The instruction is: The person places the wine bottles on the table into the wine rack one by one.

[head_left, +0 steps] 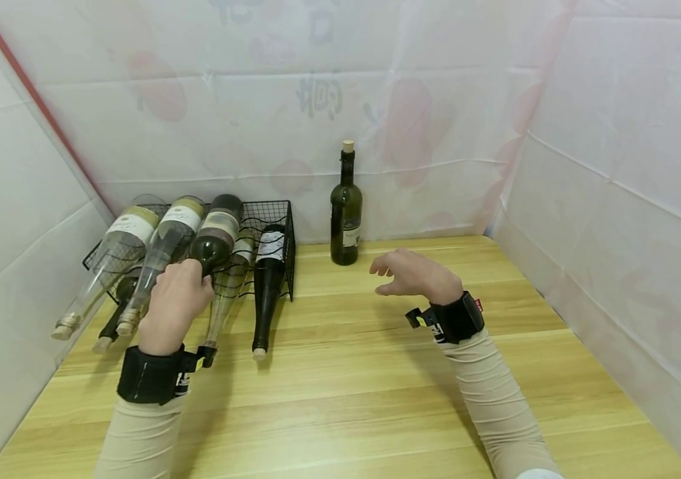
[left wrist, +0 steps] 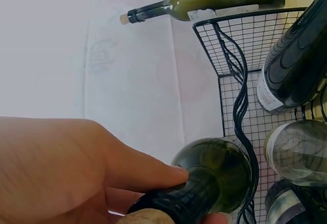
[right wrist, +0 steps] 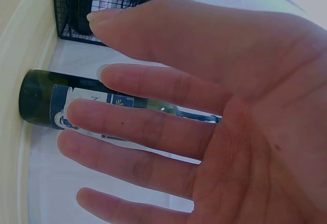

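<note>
My left hand (head_left: pixel 175 303) grips the neck of a dark green wine bottle (head_left: pixel 221 223) lying on the top tier of a black wire wine rack (head_left: pixel 290 259). Its cork (left wrist: pixel 148 217) shows beside my thumb in the left wrist view; part of the neck is hidden by my fingers. My right hand (head_left: pixel 418 274) is held above the table, fingers spread and slightly bent, with nothing in it. Nearest to it is an upright green wine bottle (head_left: pixel 346 203) with a cork, behind and to the left. That bottle (right wrist: pixel 38 99) appears behind my fingers in the right wrist view.
Two clear bottles (head_left: pixel 131 229) (head_left: pixel 175 229) lie left of the held one. On the lower tier are a dark bottle (head_left: pixel 269 286), a clear bottle (head_left: pixel 227 293) and another dark bottle (head_left: pixel 116 316), necks toward me. White sheets (head_left: pixel 466 100) enclose the wooden table (head_left: pixel 346 399).
</note>
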The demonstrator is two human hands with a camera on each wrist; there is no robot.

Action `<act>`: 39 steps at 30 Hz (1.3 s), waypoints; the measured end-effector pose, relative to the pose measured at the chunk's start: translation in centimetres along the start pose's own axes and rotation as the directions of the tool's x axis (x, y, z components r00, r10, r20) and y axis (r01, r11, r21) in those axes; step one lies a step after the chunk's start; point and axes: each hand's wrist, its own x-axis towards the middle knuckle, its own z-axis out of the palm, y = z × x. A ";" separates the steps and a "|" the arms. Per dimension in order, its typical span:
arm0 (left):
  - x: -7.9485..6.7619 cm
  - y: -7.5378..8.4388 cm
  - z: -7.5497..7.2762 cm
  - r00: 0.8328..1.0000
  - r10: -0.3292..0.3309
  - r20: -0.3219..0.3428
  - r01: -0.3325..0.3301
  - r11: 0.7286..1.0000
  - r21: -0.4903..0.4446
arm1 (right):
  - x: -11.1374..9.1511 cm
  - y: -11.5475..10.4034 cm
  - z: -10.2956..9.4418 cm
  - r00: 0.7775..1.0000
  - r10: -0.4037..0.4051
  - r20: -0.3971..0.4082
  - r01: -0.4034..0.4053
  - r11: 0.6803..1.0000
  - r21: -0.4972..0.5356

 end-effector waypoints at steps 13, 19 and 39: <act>0.1 0.2 -0.3 0.996 -0.090 0.023 0.088 0.994 0.062 | 0.1 0.2 0.0 1.000 -0.002 -0.002 0.002 1.000 0.009; -0.2 0.2 -0.3 0.997 -0.070 -0.038 0.071 0.997 0.039 | 0.1 0.2 0.0 1.000 0.002 -0.002 -0.002 1.000 0.012; -0.3 0.1 -0.4 0.999 -0.045 0.002 0.044 0.998 0.037 | 0.0 0.1 -0.1 1.000 0.015 0.003 -0.015 1.000 -0.006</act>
